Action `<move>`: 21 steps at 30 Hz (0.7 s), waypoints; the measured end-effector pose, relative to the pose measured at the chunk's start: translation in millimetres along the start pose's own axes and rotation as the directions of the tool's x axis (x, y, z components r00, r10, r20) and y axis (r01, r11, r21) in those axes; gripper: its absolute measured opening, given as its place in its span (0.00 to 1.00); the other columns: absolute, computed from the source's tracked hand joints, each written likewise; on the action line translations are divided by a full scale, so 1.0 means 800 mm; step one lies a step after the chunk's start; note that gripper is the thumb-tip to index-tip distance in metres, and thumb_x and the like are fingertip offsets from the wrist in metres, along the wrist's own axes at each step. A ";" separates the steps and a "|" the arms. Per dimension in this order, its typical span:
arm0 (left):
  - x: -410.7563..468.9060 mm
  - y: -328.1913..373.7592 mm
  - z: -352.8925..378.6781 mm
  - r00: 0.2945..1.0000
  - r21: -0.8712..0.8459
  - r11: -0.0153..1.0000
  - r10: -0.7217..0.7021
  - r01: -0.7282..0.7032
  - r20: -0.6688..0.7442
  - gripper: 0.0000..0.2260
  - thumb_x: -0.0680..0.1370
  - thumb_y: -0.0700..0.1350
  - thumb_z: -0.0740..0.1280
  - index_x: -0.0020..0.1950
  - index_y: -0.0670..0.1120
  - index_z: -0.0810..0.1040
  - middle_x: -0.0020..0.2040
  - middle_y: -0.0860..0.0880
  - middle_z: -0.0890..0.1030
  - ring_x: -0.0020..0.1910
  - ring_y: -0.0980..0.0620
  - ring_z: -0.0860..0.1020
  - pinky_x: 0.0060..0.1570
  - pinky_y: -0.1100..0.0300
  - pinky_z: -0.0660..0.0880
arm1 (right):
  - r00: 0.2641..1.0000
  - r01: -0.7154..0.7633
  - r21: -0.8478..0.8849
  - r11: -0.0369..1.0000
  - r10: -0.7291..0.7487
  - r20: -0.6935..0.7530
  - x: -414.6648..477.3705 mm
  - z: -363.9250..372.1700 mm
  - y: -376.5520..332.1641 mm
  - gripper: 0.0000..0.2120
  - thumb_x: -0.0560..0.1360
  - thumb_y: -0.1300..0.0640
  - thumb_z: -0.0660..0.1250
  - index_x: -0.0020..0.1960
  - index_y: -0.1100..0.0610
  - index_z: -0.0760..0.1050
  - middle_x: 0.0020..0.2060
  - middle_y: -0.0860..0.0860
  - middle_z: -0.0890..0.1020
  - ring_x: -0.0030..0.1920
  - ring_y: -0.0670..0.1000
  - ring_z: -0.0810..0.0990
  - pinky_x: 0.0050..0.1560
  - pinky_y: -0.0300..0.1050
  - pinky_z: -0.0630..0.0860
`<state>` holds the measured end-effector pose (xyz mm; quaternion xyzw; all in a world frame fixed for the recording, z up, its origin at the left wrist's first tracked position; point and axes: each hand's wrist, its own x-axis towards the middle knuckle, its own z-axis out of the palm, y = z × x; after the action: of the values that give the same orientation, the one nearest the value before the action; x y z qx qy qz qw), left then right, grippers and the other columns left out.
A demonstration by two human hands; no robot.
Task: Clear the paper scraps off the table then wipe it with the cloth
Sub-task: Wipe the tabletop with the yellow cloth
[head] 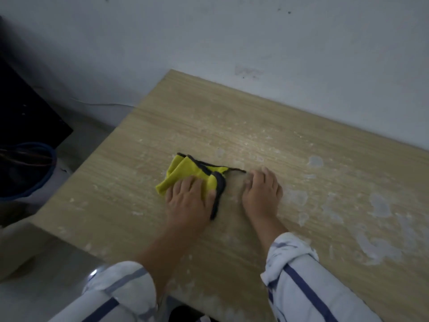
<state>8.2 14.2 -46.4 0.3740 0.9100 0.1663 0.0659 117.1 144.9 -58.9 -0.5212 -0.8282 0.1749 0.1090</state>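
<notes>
A folded yellow cloth (185,171) with a dark grey border lies near the middle of the light wooden table (232,117). My left hand (189,201) presses flat on the cloth's near part, fingers spread over it. My right hand (262,192) rests palm down on the bare wood just right of the cloth, fingers slightly curled, holding nothing that I can see. Pale smears and worn patches (380,205) mark the table, mostly on the right. I cannot make out any separate paper scraps.
A white wall (255,38) runs along the table's far edge. On the floor to the left stands a dark bin with a blue rim (50,173), and a black object (27,108) sits behind it. The table's left edge drops to a grey floor (41,263).
</notes>
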 end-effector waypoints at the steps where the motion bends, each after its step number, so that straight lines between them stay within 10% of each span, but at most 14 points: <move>1: 0.006 0.003 0.000 0.998 0.001 1.000 -0.018 0.018 0.065 0.31 0.74 0.65 0.52 0.73 0.51 0.61 0.75 0.47 0.62 0.74 0.46 0.57 0.72 0.46 0.52 | 1.000 0.013 0.005 1.000 -0.013 0.013 0.004 0.005 -0.011 0.18 0.78 0.55 0.57 0.67 0.56 0.68 0.72 0.56 0.63 0.74 0.57 0.56 0.70 0.57 0.53; 4: 0.024 0.016 0.008 0.972 0.079 0.996 0.025 -0.045 0.234 0.35 0.74 0.67 0.51 0.76 0.54 0.47 0.78 0.48 0.45 0.76 0.44 0.41 0.71 0.41 0.38 | 0.999 0.025 -0.037 0.999 -0.024 0.029 0.008 0.016 -0.032 0.19 0.79 0.55 0.55 0.69 0.56 0.64 0.73 0.56 0.61 0.74 0.56 0.54 0.71 0.57 0.52; 9: 0.057 -0.023 0.000 0.975 0.015 0.988 0.149 -0.153 0.165 0.20 0.81 0.55 0.50 0.74 0.58 0.58 0.78 0.54 0.53 0.77 0.50 0.47 0.73 0.46 0.42 | 1.000 0.023 -0.056 0.998 -0.023 0.008 0.007 0.018 -0.031 0.18 0.79 0.55 0.54 0.68 0.57 0.66 0.72 0.56 0.64 0.74 0.57 0.56 0.71 0.57 0.53; 15: 0.114 -0.094 -0.052 0.953 -0.201 0.935 -0.302 0.294 -0.013 0.19 0.82 0.47 0.53 0.73 0.45 0.63 0.75 0.43 0.61 0.75 0.44 0.55 0.74 0.48 0.49 | 0.999 0.015 -0.053 0.998 -0.017 -0.036 0.004 0.018 -0.036 0.20 0.78 0.54 0.55 0.69 0.57 0.64 0.69 0.56 0.67 0.72 0.57 0.60 0.70 0.57 0.56; 18: 0.112 -0.055 -0.051 0.996 -0.225 0.970 -0.093 0.090 0.000 0.18 0.80 0.45 0.57 0.71 0.46 0.65 0.72 0.41 0.65 0.70 0.39 0.62 0.69 0.47 0.59 | 1.000 0.010 -0.071 0.997 -0.012 -0.026 0.006 0.020 -0.040 0.17 0.79 0.54 0.54 0.65 0.56 0.67 0.69 0.56 0.67 0.72 0.58 0.59 0.70 0.57 0.55; 21: 0.079 -0.018 -0.011 0.936 -0.079 0.961 0.275 -0.264 0.218 0.23 0.79 0.53 0.56 0.74 0.52 0.59 0.77 0.48 0.56 0.76 0.45 0.53 0.72 0.47 0.49 | 0.998 -0.044 -0.130 0.991 0.049 0.037 0.014 0.021 -0.044 0.21 0.79 0.55 0.53 0.70 0.58 0.62 0.73 0.57 0.61 0.74 0.58 0.54 0.71 0.58 0.52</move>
<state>-48.4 46.6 -42.7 0.5100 0.8323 0.1520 0.1551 76.7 138.2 -60.3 -0.5425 -0.8275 0.1339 0.0542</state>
